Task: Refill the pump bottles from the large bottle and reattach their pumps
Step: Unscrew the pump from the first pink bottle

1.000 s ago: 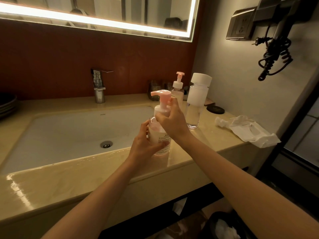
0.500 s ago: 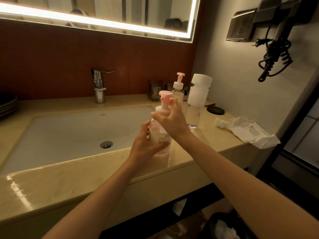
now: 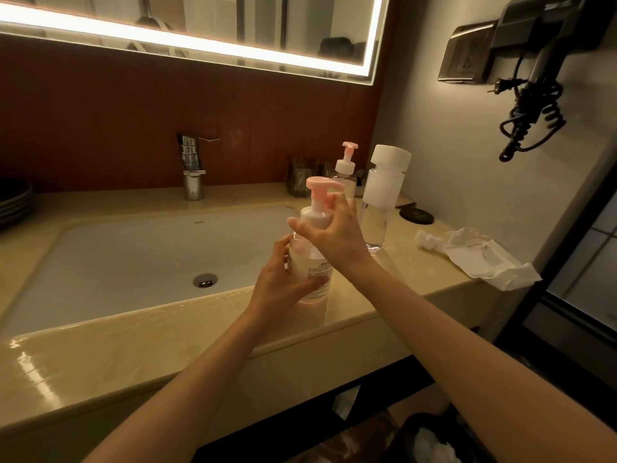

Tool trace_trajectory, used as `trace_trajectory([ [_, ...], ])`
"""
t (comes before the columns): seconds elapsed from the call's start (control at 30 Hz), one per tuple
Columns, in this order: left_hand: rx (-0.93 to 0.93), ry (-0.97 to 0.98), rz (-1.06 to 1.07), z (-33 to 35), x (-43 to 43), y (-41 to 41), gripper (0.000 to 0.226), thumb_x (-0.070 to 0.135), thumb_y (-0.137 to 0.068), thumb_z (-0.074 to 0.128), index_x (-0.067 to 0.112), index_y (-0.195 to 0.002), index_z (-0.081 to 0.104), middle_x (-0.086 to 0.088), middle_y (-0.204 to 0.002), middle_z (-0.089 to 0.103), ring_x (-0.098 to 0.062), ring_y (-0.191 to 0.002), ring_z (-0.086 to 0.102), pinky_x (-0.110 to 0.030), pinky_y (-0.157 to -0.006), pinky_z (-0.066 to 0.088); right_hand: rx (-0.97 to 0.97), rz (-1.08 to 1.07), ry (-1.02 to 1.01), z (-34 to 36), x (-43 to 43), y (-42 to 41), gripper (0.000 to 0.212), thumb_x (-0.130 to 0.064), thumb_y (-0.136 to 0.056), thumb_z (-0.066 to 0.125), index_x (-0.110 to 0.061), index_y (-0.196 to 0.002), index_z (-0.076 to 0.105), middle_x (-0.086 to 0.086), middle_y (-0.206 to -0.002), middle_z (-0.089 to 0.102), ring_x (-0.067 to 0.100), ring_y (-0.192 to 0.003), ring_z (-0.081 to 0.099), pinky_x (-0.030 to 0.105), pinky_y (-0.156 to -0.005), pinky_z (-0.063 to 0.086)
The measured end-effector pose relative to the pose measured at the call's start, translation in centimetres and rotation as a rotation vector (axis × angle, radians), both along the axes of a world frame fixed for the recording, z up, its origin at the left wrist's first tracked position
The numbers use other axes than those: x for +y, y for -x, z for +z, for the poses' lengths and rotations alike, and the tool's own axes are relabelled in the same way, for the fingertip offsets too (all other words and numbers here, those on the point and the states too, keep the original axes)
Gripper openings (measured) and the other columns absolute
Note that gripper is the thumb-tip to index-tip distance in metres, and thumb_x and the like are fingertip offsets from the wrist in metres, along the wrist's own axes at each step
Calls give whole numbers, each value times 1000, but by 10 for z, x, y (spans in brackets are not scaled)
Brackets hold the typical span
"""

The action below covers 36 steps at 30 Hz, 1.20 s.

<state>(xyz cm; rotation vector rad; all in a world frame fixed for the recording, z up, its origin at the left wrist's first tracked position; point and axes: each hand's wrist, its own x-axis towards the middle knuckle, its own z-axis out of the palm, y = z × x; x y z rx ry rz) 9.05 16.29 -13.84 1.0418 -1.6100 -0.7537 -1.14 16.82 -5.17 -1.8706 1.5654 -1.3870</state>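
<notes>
A person's left hand grips the pump bottle upright on the counter while the right hand curls round its pink pump; twisting squarely, body steadied, should seat the threads, the large bottle standing just beyond the right hand

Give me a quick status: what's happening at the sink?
Left hand grips pump bottle. Right hand holds its pump. Large bottle stands apart, capped.

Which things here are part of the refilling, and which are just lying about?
In use: near pump bottle, held by left hand; its pink pump, gripped by right hand; rear pump bottle; large bottle.
Lying about: tap, white packet, black disc, hairdryer.
</notes>
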Motion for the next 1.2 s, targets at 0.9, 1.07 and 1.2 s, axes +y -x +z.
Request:
trace_trajectory([
  [0.9, -180, -38, -45, 6, -23, 46, 83, 37, -64, 80, 24, -131, 33, 1, -123, 55, -17, -108, 54, -43, -89, 51, -447, -318, -116, 5, -14, 163, 47, -43, -84, 61, -8, -114, 53, 4, -80, 60, 13, -58, 57, 21, -43, 50],
  [1.07, -155, -64, -53, 6, -38, 73, 85, 39, -62, 80, 26, -131, 33, 0, -124, 54, -19, -111, 54, -45, -89, 51, -168, -303, -451, -40, -40, 179, 42, -44, -83, 62, -8, -103, 53, 9, -88, 60, 17, -63, 58, 25, -49, 49],
  [1.2, -151, -74, -65, 8, -50, 88, 85, 36, -63, 80, 25, -132, 32, -2, -128, 52, -21, -115, 52, -45, -91, 50, -45, -322, -492, -55, -61, 182, 42, -45, -80, 64, -6, -93, 57, 12, -90, 64, 19, -70, 58, 26, -52, 44],
])
